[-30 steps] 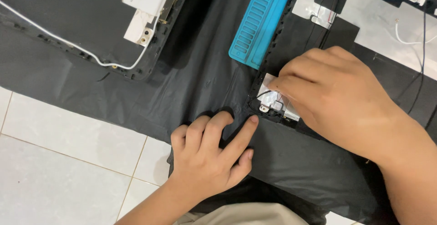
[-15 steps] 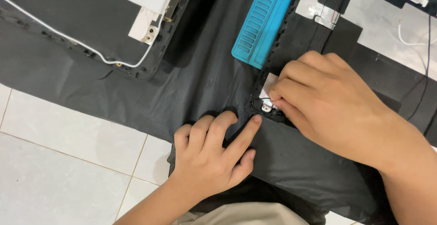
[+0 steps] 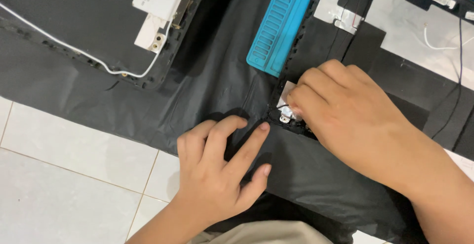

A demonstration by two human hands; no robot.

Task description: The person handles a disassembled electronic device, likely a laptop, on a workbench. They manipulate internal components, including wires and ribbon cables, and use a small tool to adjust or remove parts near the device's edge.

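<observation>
On the black plastic sheet [image 3: 212, 81] spread over the white tiled floor [image 3: 64, 175], the left hand [image 3: 222, 170] lay palm down, its fingers loosely spread and flat, holding nothing; the index fingertip pressed the sheet just beside the corner of the open laptop lid [image 3: 395, 51]. The right hand [image 3: 350, 120] came in from the right, wrist raised, knuckles up, fingers curled down together onto a small silver hinge bracket [image 3: 286, 106] at that corner. Whether they pinched it or only pressed on it could not be told. A blue ridged tray [image 3: 281, 24] lay just above the bracket. Another dark panel with a white wire [image 3: 84, 31] lay well apart, upper left.
</observation>
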